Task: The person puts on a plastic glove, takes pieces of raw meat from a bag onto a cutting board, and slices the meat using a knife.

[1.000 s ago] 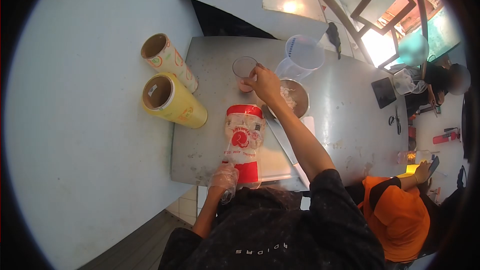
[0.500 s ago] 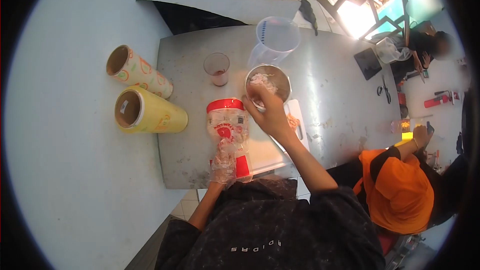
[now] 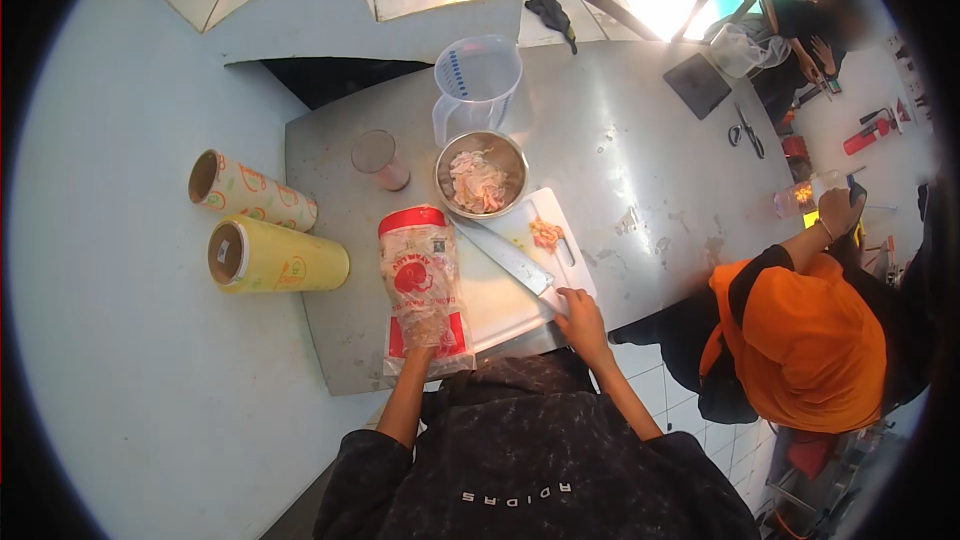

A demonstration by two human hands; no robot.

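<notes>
My left hand [image 3: 425, 331], in a clear plastic glove, is at the lower end of a red and white plastic bag [image 3: 415, 275]; its fingers are hard to make out, and I cannot tell whether they are inside the bag or on top. My right hand [image 3: 583, 325] is bare and closed on the white handle of a knife [image 3: 515, 262]. The blade lies slanted over a white cutting board [image 3: 490, 312]. Small orange-pink pieces [image 3: 546, 234] sit on the board's far right part. Just beyond the board stands a metal bowl [image 3: 521, 178] holding pale pink meat [image 3: 478, 182].
Beyond the bag stands a glass [image 3: 380, 158], with a clear measuring jug [image 3: 480, 75] behind the bowl. Two rolls [image 3: 280, 255] [image 3: 255, 190] lie at the left. Scissors [image 3: 747, 132] and a dark flat object [image 3: 697, 86] are at the right, near a person in orange [image 3: 800, 340] and another person [image 3: 800, 40].
My right hand has left the glass, passed over the bowl and closed on the knife handle. My left hand has shifted at the bag's lower end. The view has moved too.
</notes>
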